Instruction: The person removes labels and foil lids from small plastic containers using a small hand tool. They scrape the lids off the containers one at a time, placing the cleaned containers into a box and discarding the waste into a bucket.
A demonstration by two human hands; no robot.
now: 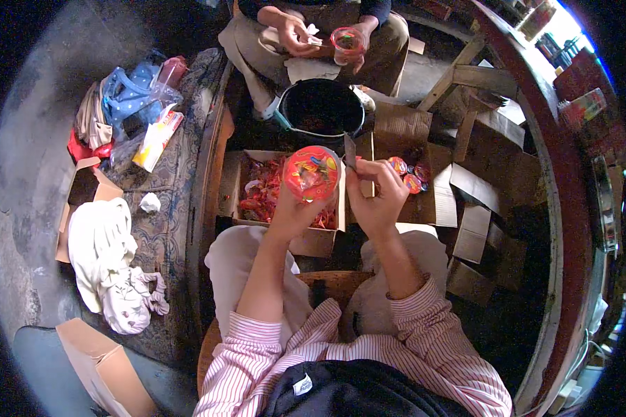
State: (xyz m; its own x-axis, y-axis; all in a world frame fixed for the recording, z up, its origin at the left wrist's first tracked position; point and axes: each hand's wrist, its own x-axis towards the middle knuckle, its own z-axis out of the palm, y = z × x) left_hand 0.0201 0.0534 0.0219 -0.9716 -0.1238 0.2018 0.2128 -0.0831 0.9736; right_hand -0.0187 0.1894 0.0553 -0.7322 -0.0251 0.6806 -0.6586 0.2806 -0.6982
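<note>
Wrapped round a clear plastic cup with a red printed lid [311,175], my left hand [293,214] holds it up in front of me, top toward the camera. My right hand [379,198] pinches a flat grey blade, like a small knife [350,149], its tip pointing away from me just right of the cup. The blade and cup look close, but I cannot tell whether they touch. Beneath my left hand stands a cardboard box [231,186] full of red plastic scraps [257,191]. Several red-lidded cups [412,182] lie in a box beyond my right hand.
A black bucket [360,128] stands ahead. Behind it sits a person, one hand on a similar cup [346,43], the other on something white. A patterned bench [156,236] at left bears bags and white cloth [104,243]. Cardboard flaps [473,233] and a wooden beam [553,208] lie right.
</note>
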